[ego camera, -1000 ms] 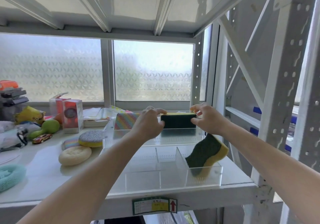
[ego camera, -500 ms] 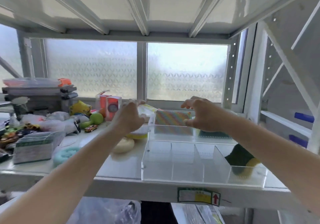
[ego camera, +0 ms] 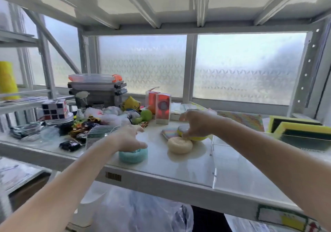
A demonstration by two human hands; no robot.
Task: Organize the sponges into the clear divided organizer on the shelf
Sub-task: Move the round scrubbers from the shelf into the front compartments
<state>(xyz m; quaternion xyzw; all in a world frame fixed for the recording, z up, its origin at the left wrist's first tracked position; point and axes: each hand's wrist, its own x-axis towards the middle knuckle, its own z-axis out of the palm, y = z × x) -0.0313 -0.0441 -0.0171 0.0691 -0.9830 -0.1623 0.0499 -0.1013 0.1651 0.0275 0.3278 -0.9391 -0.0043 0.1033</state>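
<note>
- Both hands are now off the clear organizer (ego camera: 250,160), reaching left to loose sponges.
- Left hand (ego camera: 129,138) is closing loosely over teal sponge (ego camera: 133,157); grip looks incomplete.
- Right hand (ego camera: 195,124) is clamping yellow round sponge (ego camera: 195,137), cream sponge (ego camera: 180,144) just below it.

Round sponges (ego camera: 179,144) beside clear organizer (ego camera: 232,161)

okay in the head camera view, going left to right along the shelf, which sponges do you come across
Teal round sponge under the left hand → cream round sponge → yellow round sponge under the right hand → yellow-and-green rectangular sponges at the far right.
</note>
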